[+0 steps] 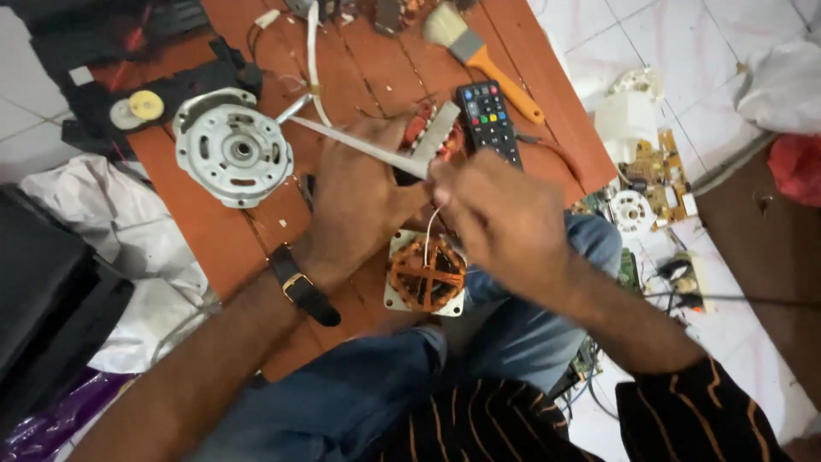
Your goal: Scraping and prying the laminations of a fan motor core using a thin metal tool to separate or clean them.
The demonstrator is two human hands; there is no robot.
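Left hand (359,201): back of hand up, a dark-strapped wristwatch (301,289) at the wrist, fingers curled down over a copper-wound motor stator (425,274) with a square pale metal frame; whether they actually grip it cannot be told, as the fingertips are hidden. Right hand (505,218): fingers pinched together on a thin white wire (428,231) that runs down to the stator windings; the pinch sits just beside the left thumb. Stator: at the near edge of a reddish-brown wooden board (214,231), above the person's blue-jeaned knees, partly covered by both hands. White flat strip (359,147): long, slanting from the upper left across the left hand's knuckles to the right fingertips; which hand holds it cannot be told. Second wound motor part (432,133): red and pale, just beyond the hands, largely hidden. Black remote control (487,120) with coloured buttons: on the board, just behind the right hand. Round silver motor end housing (233,150): on the board, to the left of the left hand, apart from it. Paintbrush (479,51) with orange handle: far end of the board, beyond the remote. Yellowish circuit board (654,175) and white round plastic part (631,211): on the tiled floor to the right, well apart from the hands.
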